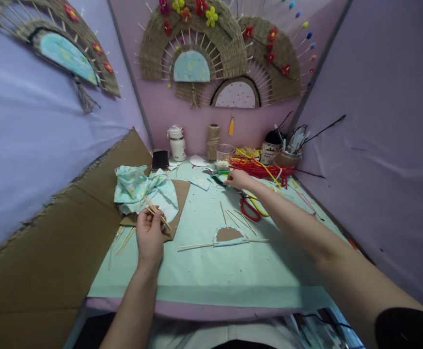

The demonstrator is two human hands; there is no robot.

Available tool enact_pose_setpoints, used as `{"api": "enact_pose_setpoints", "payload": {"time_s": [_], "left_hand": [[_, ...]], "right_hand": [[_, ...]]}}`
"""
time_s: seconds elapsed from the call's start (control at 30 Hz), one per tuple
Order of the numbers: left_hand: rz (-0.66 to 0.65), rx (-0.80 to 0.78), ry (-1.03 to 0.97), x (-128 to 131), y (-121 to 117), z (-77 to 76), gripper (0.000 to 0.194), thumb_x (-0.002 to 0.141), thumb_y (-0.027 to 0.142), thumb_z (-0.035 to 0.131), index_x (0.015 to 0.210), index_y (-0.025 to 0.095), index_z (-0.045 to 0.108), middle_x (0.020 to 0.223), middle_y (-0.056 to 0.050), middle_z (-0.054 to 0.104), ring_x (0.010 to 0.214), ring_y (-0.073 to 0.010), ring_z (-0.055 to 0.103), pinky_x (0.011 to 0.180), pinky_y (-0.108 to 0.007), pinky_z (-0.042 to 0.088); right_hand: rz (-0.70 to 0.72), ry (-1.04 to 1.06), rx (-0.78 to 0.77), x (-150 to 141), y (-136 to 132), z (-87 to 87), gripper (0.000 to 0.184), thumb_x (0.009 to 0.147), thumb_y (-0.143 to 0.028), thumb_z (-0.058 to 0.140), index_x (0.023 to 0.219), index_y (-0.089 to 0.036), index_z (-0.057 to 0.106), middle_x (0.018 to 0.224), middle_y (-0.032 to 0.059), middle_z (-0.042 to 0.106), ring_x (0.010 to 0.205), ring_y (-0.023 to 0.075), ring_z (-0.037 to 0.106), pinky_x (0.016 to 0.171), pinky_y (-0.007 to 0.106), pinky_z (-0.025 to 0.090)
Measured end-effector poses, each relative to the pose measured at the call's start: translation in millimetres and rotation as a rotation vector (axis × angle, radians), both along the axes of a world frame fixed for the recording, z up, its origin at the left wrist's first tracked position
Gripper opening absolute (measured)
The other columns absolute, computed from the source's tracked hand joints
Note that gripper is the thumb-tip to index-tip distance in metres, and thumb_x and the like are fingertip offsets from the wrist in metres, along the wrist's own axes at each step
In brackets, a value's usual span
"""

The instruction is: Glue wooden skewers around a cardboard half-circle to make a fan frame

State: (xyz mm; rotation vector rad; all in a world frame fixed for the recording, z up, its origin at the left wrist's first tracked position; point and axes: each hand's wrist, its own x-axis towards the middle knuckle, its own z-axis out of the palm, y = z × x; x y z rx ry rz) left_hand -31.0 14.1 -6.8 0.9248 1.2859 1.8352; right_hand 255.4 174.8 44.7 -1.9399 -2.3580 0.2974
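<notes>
My left hand (150, 237) is closed around several thin bamboo sticks (163, 220), in front of a bunched pale green patterned cloth (134, 186). Stretched across the table, my right hand (239, 179) closes on the handles of a pair of pliers (216, 179) with green and black grips; their jaws point left. Near the middle lies a cardboard half-circle (229, 234) edged with patterned cloth. Loose sticks (245, 220) fan out behind it, and others stick out to its left and right. Red-handled scissors (250, 210) lie below my right forearm, beside a yellow-handled tool (260, 206).
Along the back stand a white bottle (177, 144), a twine spool (213, 143), a clear cup (225, 154), red pipe cleaners (257, 168) and a pot of twigs (287, 157). Cardboard (69, 228) leans at the left. Woven fans (196, 39) hang on the wall.
</notes>
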Motion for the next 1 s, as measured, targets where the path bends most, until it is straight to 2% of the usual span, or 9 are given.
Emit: {"api": "enact_pose_setpoints", "payload": {"time_s": [0.13,0.23,0.37,0.47,0.6,0.7,0.77,0.87,1.0], "left_hand": [[0.005,-0.001,-0.007,-0.7,0.4,-0.7,0.035,0.073,0.042,0.074,0.096,0.02,0.059,0.083,0.001,0.059,0.067,-0.0092,0.057,0.056,-0.017,0.047],[0.021,0.0,-0.033,-2.1,0.6,-0.4,0.038,0.071,0.042,0.076,0.096,0.02,0.059,0.083,0.002,0.059,0.067,-0.0087,0.056,0.057,-0.017,0.046],[0.009,0.009,-0.024,-2.6,-1.6,0.8,0.035,0.073,0.041,0.075,0.096,0.02,0.058,0.082,0.002,0.059,0.068,-0.0088,0.056,0.058,-0.017,0.046],[-0.003,0.023,-0.024,-1.6,-3.2,2.1,0.033,0.076,0.04,0.074,0.097,0.021,0.059,0.083,0.002,0.059,0.069,-0.0088,0.056,0.059,-0.017,0.045],[0.038,0.049,-0.099,-2.8,-3.9,5.1,0.032,0.076,0.041,0.072,0.095,0.021,0.056,0.078,0.004,0.054,0.062,-0.007,0.052,0.057,-0.018,0.044],[0.041,0.085,-0.177,-7.1,-6.1,7.5,0.031,0.077,0.041,0.071,0.093,0.022,0.052,0.073,0.006,0.047,0.057,-0.0057,0.048,0.057,-0.018,0.046],[0.025,0.107,-0.206,-10.5,-8.3,8.5,0.03,0.077,0.039,0.071,0.091,0.022,0.05,0.073,0.006,0.045,0.054,-0.0047,0.043,0.05,-0.016,0.04],[0.013,0.124,-0.225,-13.4,-10.8,8.3,0.029,0.077,0.037,0.071,0.089,0.022,0.048,0.072,0.006,0.043,0.049,-0.0036,0.034,0.043,-0.014,0.028],[0.046,0.138,-0.185,-14.1,-13.9,7.2,0.028,0.079,0.039,0.069,0.092,0.023,0.05,0.073,0.005,0.044,0.05,-0.0053,0.035,0.044,-0.016,0.028]], "right_hand": [[-0.011,-0.049,0.004,-30.3,12.7,-11.5,0.029,0.09,-0.041,0.063,0.097,-0.014,0.073,0.104,0.0155,0.073,0.098,0.0241,0.067,0.08,0.029,0.048],[-0.04,-0.082,0.0,-42.0,21.1,-13.1,0.033,0.093,-0.044,0.061,0.106,-0.015,0.069,0.111,0.0121,0.07,0.099,0.0207,0.066,0.088,0.036,0.051],[-0.056,-0.087,0.056,-39.7,18.9,-2.3,0.032,0.095,-0.034,0.055,0.104,-0.007,0.071,0.109,0.022,0.07,0.101,0.0287,0.067,0.081,0.033,0.048],[-0.004,-0.071,0.123,-30.7,6.4,12.8,0.03,0.095,-0.03,0.051,0.106,-0.009,0.07,0.107,0.0215,0.071,0.1,0.0289,0.066,0.077,0.031,0.044],[0.215,-0.016,0.169,-22.7,-17.4,25.2,0.022,0.092,-0.03,0.058,0.103,-0.016,0.071,0.107,0.0122,0.071,0.1,0.0239,0.062,0.079,0.028,0.041],[0.524,0.037,0.223,-25.8,-35.4,16.9,0.014,0.089,-0.022,0.062,0.097,-0.016,0.071,0.097,0.01,0.07,0.096,0.0227,0.059,0.081,0.03,0.04],[0.686,0.062,0.259,-32.0,-45.2,4.7,0.011,0.089,-0.02,0.061,0.094,-0.015,0.07,0.091,0.0095,0.068,0.091,0.0221,0.057,0.08,0.03,0.039],[0.799,0.054,0.26,-42.5,-54.0,-14.0,0.01,0.091,-0.02,0.06,0.093,-0.016,0.068,0.09,0.009,0.066,0.091,0.0216,0.055,0.078,0.03,0.039],[0.858,0.01,0.238,-44.3,-56.4,-23.4,0.011,0.094,-0.022,0.058,0.094,-0.016,0.067,0.091,0.0087,0.065,0.09,0.0214,0.054,0.076,0.029,0.038]]}}
